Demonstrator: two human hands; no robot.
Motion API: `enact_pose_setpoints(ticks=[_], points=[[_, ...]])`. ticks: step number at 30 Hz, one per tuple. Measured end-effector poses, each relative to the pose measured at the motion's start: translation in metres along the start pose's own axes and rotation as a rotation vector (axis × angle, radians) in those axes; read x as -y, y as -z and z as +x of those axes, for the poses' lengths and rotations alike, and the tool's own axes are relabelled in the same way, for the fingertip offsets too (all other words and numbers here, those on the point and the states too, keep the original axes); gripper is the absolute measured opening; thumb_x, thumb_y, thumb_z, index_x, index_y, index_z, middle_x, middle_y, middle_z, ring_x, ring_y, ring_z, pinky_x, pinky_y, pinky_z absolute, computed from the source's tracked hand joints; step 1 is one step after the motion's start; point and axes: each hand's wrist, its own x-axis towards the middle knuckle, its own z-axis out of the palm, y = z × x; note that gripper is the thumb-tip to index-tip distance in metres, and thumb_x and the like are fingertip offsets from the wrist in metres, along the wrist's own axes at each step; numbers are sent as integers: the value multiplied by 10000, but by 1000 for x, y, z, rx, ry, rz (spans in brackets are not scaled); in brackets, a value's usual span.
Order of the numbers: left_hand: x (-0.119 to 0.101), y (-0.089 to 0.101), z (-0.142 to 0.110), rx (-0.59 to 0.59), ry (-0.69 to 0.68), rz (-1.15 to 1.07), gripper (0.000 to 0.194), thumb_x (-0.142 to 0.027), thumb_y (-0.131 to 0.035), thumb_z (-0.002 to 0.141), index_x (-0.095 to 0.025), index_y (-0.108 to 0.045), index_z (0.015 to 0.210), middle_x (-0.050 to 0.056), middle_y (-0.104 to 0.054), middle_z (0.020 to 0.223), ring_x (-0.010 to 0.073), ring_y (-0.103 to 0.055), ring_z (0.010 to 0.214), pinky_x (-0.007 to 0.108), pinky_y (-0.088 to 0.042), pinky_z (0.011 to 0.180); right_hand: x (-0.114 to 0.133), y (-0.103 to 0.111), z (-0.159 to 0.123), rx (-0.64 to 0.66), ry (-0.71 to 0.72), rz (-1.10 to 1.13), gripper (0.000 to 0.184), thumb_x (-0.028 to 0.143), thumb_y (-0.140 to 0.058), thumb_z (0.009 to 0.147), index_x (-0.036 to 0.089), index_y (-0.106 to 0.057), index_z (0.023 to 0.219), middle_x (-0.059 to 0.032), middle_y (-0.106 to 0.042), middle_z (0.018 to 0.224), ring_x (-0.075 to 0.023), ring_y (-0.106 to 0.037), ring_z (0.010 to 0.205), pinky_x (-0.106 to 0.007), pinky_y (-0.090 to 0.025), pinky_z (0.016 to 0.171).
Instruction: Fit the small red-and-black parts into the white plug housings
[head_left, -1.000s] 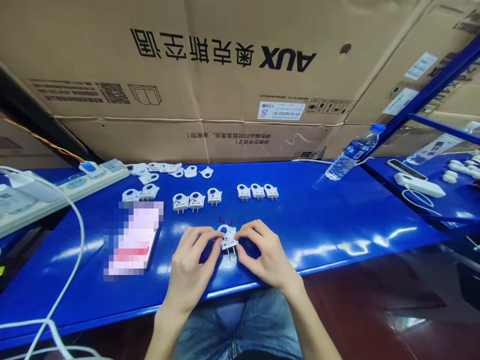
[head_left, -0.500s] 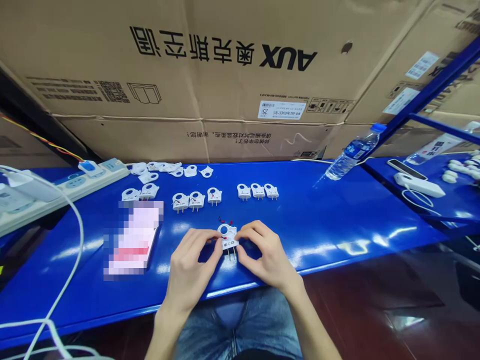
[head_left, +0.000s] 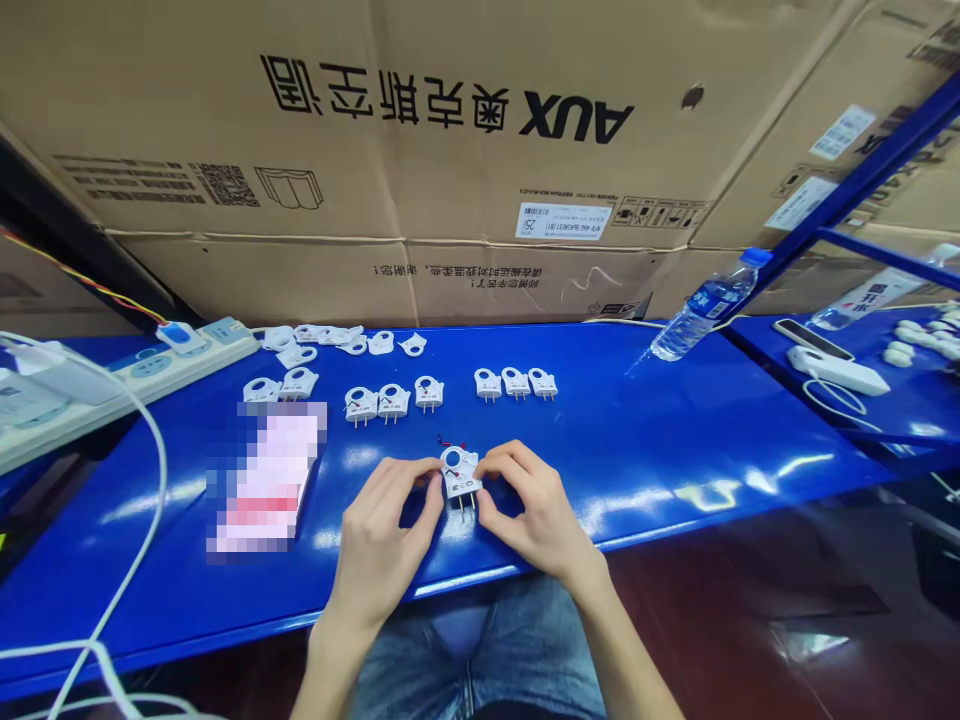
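Just above the blue table near its front edge, a white plug housing [head_left: 460, 486] with a round hole and two metal pins is between my hands. Its pins point toward me, and thin red and black wires stick out at its top and face. On its left edge, my left hand [head_left: 384, 525] pinches with thumb and fingertips. My right hand [head_left: 536, 512] grips the opposite edge the same way. Similar housings with pins stand in rows behind: one group [head_left: 392, 400] at centre left, another [head_left: 515, 382] further right. The fingertips cover the housing's sides.
White ring-shaped covers [head_left: 381, 342] lie at the back by a large cardboard box [head_left: 450, 270]. A blurred pink object [head_left: 262, 480] lies left of my hands. Along the left runs a power strip [head_left: 142, 370] with a white cable [head_left: 159, 480]. A water bottle [head_left: 709, 305] stands back right.
The plug housing has tilted slightly and shifted a little to the right between my fingers. Both hands stay almost where they were.
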Motion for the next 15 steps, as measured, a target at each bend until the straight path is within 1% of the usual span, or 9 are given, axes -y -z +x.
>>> enact_pose_setpoints(ticks=[4, 7, 11, 15], points=[[2, -1, -2, 36, 25, -10, 156, -230, -565, 1026, -237, -677, 1134, 30, -735, 990, 165, -658, 875, 312, -537, 791, 0, 0, -1, -9, -18, -9, 140, 145, -605, 928, 239, -634, 1027, -43, -673, 1000, -195, -664, 926, -325, -550, 805], [2, -1, -2, 38, 50, -5, 182, -238, -564, 1027, -242, -655, 1184, 25, -723, 1000, 164, -659, 875, 316, -534, 795, 0, 0, -1, -16, -25, -17, 129, 162, -598, 939, 242, -634, 1033, -47, -673, 1003, -201, -667, 920, -329, -554, 800], [3, -2, -2, 37, 63, 9, 177, -251, -553, 1028, -242, -644, 1179, 22, -696, 969, 169, -653, 864, 318, -534, 788, 0, 0, -1, -33, -27, -20, 123, 178, -591, 948, 252, -631, 1037, -52, -677, 1007, -213, -672, 921, -345, -565, 804], [4, -3, -2, 52, 85, 14, 187, -280, -564, 1020, -238, -632, 1189, 29, -675, 964, 178, -656, 878, 319, -534, 785, -1, 0, -1, -39, -52, -38, 125, 166, -590, 951, 244, -626, 1042, -55, -678, 1018, -212, -669, 946, -343, -552, 823]])
